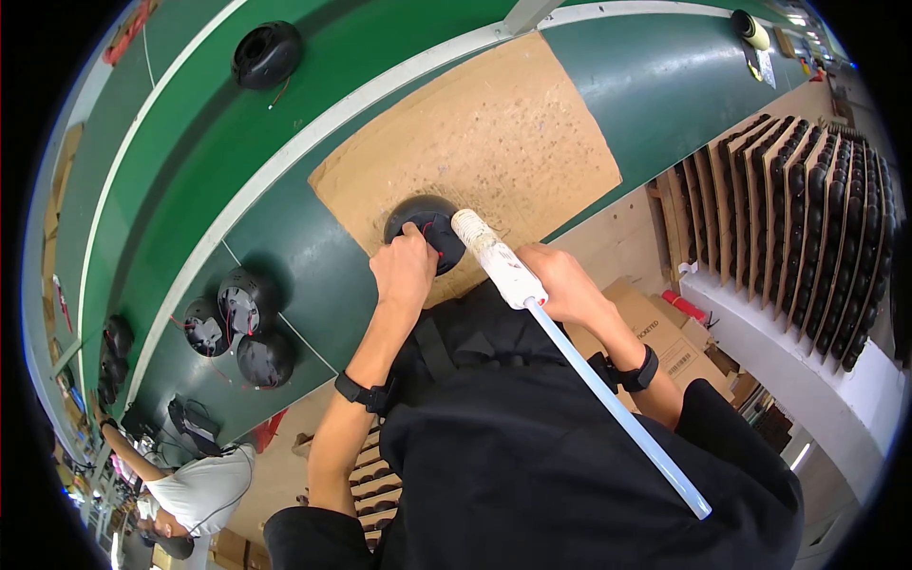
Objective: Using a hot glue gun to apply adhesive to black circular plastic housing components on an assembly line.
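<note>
A round black dome-shaped housing (418, 211) with thin red wires rests at the near edge of a brown cardboard sheet (494, 114). The closed fingers of my left hand (404, 269) grip its near left side. Wrapped around a white hot glue gun (513, 275) is my right hand (560, 283), partly hidden behind the gun's body. The gun's stained front end sits beside the housing's right edge; whether the nozzle touches it cannot be seen. A long translucent glue stick (622, 415) runs out of the gun's back, across my dark clothing.
Several black housings (266, 359) with wires lie left on the green bench (313, 261). Another housing (267, 55) sits on the green conveyor (351, 33) beyond a metal rail. At right stand upright panels (760, 204) of black round parts, above cardboard boxes (655, 337). A co-worker (204, 489) is at lower left.
</note>
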`<state>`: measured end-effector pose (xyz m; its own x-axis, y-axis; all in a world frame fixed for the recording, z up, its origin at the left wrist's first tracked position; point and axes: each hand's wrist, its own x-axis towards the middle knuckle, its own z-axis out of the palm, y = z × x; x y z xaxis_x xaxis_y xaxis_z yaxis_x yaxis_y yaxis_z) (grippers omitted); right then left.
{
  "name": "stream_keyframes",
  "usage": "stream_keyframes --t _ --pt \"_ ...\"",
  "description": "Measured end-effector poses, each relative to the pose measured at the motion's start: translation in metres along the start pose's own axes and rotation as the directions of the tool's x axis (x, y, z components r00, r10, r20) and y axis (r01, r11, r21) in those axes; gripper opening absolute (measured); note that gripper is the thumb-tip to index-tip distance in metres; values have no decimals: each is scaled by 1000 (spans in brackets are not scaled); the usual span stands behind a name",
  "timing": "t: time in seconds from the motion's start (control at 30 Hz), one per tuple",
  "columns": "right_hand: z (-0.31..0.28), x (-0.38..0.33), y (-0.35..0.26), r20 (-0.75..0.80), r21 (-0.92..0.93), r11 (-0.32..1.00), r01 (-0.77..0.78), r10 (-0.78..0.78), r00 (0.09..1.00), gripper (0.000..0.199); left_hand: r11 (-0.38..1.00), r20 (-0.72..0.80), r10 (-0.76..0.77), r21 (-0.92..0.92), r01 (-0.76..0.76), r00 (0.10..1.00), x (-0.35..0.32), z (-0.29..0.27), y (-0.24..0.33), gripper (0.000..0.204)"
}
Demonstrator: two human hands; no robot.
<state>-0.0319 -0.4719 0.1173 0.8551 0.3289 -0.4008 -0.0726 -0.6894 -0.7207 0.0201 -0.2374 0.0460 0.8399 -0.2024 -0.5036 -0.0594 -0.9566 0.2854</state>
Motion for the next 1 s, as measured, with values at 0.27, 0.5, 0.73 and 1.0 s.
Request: stream_keyframes --t 0.27,0.5,0.73,1.0 --pt "-10 0 0 12 -33 999 -4 4 1000 36 952 -31 120 -279 -124 992 4 -11 -6 17" --pt "-8 1 10 30 -34 994 103 -102 994 34 956 41 208 -222 -194 977 35 -30 -11 13" --pt "-9 9 -1 162 -75 987 140 -127 979 40 842 93 325 -482 -243 941 75 -54 -29 15" --pt "-5 23 -2 166 -35 975 220 -211 963 37 776 162 420 -574 -261 893 104 -62 -8 15"
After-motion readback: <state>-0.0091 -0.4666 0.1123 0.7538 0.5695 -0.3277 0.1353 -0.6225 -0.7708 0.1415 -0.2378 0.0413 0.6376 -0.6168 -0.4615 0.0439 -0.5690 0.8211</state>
